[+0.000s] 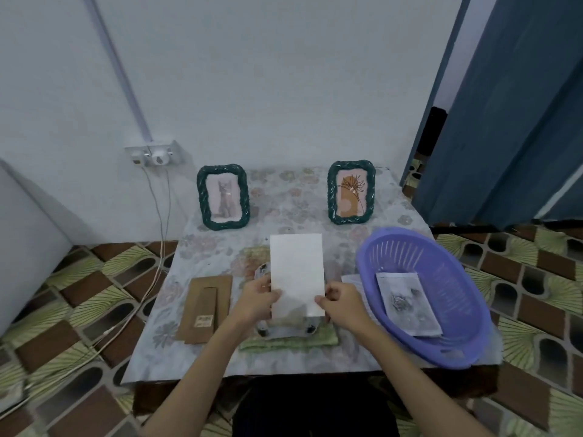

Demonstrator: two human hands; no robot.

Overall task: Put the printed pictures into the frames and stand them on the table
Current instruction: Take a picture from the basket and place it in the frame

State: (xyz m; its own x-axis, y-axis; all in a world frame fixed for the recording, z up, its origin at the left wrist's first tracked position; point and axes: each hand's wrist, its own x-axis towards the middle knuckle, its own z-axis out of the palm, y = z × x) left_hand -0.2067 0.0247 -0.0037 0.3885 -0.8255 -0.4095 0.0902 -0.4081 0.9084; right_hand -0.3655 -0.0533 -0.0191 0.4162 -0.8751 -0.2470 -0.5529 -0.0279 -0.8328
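Pinching the lower edges of a blank white rectangular sheet [297, 274], both hands hold it upright above the low table with the faded floral cloth [284, 197]. The left hand [257, 300] grips the sheet's lower left edge with thumb over curled fingers; the right hand [342, 305] grips the lower right edge the same way. Under the sheet, on a green woven mat [288, 342], lies a pale frame [285, 329], mostly hidden. Left of the sheet a brown cardboard backing board with a stand flap [205, 307] lies flat. Right of the sheet, a purple slotted plastic basket [441, 272] holds a grey printed picture of a rose [407, 302]. Beyond the sheet, two dark green braided frames stand upright: one with a cat picture [223, 197], one with a flower picture [351, 191].
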